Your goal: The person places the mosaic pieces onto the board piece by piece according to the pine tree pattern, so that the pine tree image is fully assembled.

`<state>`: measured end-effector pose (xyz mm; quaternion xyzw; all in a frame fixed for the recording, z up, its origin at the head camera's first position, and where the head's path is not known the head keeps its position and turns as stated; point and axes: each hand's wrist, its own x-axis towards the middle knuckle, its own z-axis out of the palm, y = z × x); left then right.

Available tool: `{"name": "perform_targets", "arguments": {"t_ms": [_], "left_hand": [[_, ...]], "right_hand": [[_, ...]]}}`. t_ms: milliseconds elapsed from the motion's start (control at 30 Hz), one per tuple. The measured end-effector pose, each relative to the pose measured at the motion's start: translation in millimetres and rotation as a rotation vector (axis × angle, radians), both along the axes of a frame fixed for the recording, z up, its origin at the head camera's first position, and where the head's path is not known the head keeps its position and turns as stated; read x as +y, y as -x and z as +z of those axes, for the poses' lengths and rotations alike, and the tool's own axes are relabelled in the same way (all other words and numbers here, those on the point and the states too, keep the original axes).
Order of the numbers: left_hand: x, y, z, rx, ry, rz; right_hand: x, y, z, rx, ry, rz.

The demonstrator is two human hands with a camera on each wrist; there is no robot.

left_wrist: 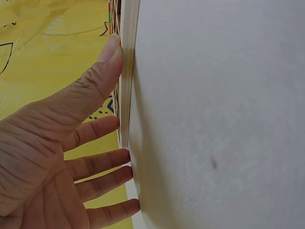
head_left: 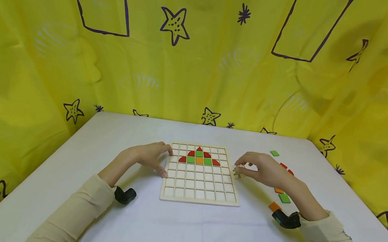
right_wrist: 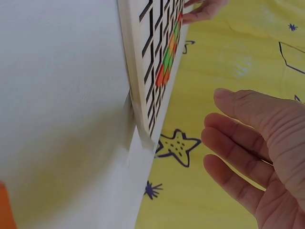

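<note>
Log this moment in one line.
left hand: touching grid board | right hand: empty, off board | placed tiles: red, green, orange | loose tiles: right of board

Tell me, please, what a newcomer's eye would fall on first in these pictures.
It would probably be the bright yellow backdrop with dark-outlined stars behind the white table. Next come the red, green and orange pieces in the far half of the gridded board. The left hand touching the board's left edge and the right hand beside its right edge might follow.

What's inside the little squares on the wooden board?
Some hold red pieces, green pieces and an orange piece; the other squares look bare. What's beneath those pieces is covered.
</note>
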<state>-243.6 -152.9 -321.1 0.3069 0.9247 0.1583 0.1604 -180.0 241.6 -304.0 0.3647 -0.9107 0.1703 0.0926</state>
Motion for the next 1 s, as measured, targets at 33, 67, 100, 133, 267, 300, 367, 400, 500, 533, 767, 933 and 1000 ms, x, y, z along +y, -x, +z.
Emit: {"name": "perform_targets", "arguments": {"t_ms": [33, 67, 100, 133, 267, 300, 367, 400, 500, 533, 767, 933, 1000], "left_hand": [[-0.2, 0.4, 0.2, 0.001, 0.0, 0.001], [-0.4, 0.7, 0.3, 0.001, 0.002, 0.003], [-0.3, 0.9, 0.7, 0.004, 0.004, 0.001], [-0.3, 1.2, 0.8, 0.004, 0.003, 0.001], [0.0, 1.9, 1.4, 0.009, 0.003, -0.008], [0.0, 2.0, 1.7, 0.01, 0.003, -0.009], [-0.3, 1.7, 2.5, 0.006, 0.003, -0.005], [-0.4, 1.6, 3.0, 0.003, 0.003, -0.001], [-0.4, 1.0, 3.9, 0.0, 0.002, 0.006], [-0.4, 0.9, 3.9, 0.0, 0.0, 0.006], [-0.4, 0.5, 2.0, -0.011, -0.001, 0.007], [-1.6, 0.2, 0.3, -0.019, 0.0, 0.016], [-1.0, 0.3, 0.0, -0.02, -0.002, 0.013]], "right_hand": [[3, -1.0, 0.9, 0.005, 0.003, -0.003], [6, -2.0, 2.0, 0.012, 0.004, -0.001], [9, -2.7, 3.2, 0.022, 0.008, 0.0], [12, -3.1, 4.5, 0.033, 0.011, -0.001], [22, -4.6, 10.7, 0.074, 0.027, -0.018], [25, -4.5, 12.1, 0.086, 0.031, -0.025], [29, -4.5, 14.8, 0.104, 0.04, -0.04], [32, -4.2, 15.8, 0.112, 0.044, -0.044], [40, -2.5, 18.0, 0.133, 0.049, -0.055], [44, -2.1, 18.7, 0.133, 0.05, -0.06], [73, -2.3, 24.1, -0.016, 0.027, -0.11], [91, -0.6, 23.3, -0.251, 0.002, -0.173], [98, 0.2, 22.0, -0.346, 0.006, -0.19]]}}
